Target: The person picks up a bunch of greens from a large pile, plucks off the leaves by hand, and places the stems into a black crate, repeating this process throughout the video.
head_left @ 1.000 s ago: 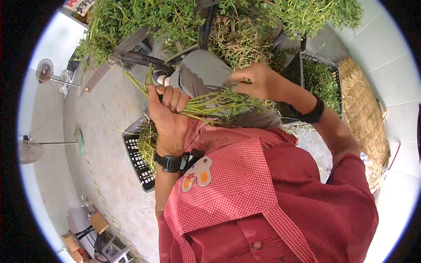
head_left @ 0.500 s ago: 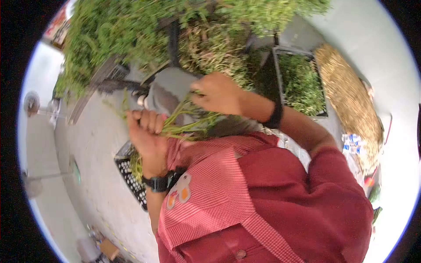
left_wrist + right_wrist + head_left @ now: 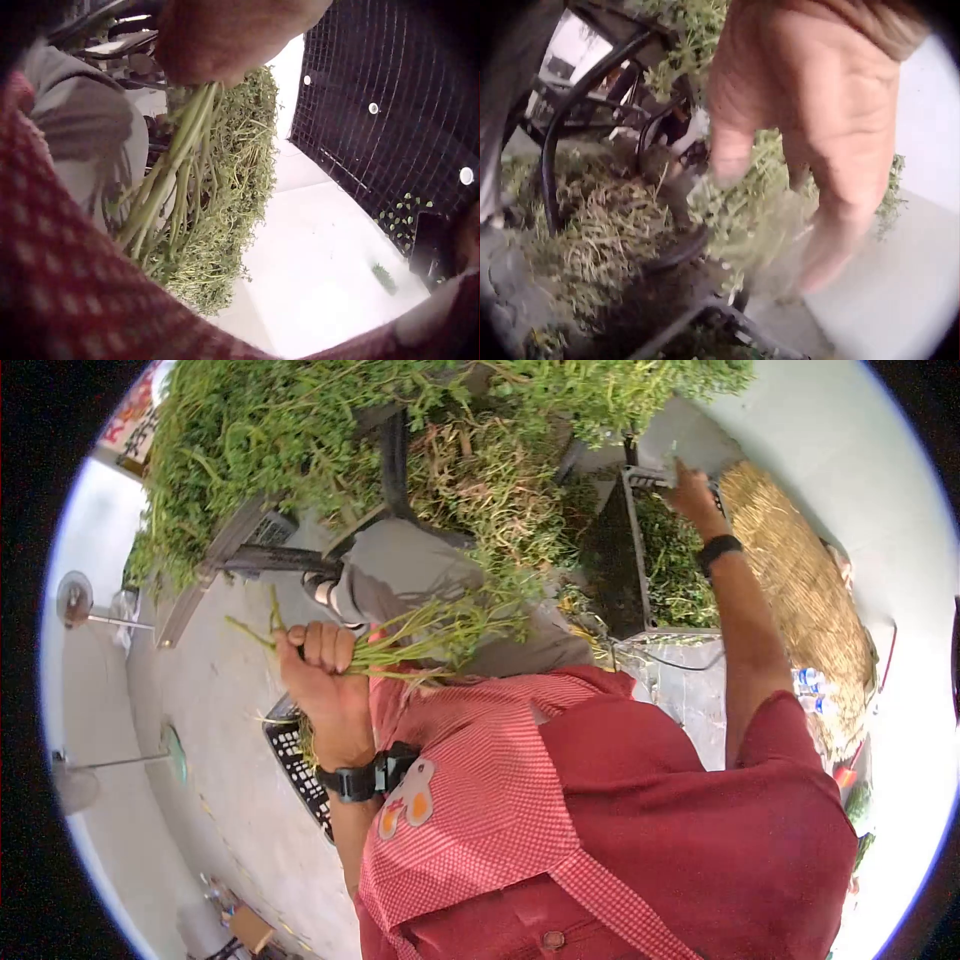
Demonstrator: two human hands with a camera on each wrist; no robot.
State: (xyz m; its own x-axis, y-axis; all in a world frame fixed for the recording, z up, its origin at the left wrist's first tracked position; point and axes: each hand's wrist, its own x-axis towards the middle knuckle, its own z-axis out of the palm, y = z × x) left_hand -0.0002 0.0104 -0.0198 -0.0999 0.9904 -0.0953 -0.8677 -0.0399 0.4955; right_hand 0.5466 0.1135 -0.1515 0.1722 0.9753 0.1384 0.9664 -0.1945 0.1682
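Observation:
In the head view my left hand [image 3: 322,670] is curled round a bunch of green stems [image 3: 400,645], whose cut ends stick out past the thumb and whose leafy tips spread over the grey-trousered lap. The left wrist view shows the stems [image 3: 184,146] running down from under the left hand [image 3: 232,34]. My right hand [image 3: 695,497] is stretched out over the far end of a dark crate [image 3: 640,560] of greens. In the right wrist view this hand [image 3: 810,105] has thumb and fingers apart, with blurred greenery [image 3: 769,225] between and behind them.
Leafy greens [image 3: 290,440] are heaped on a dark-framed support in front. Below lie tangled plants [image 3: 500,490]. A straw roll [image 3: 790,580] stands right of the crate, another black crate [image 3: 300,760] is by my left forearm, and stand fans [image 3: 75,600] are at the left.
My right hand has left the bunch's leafy end and moved far right, over the crate. My left hand still grips the stems. The head view has shifted.

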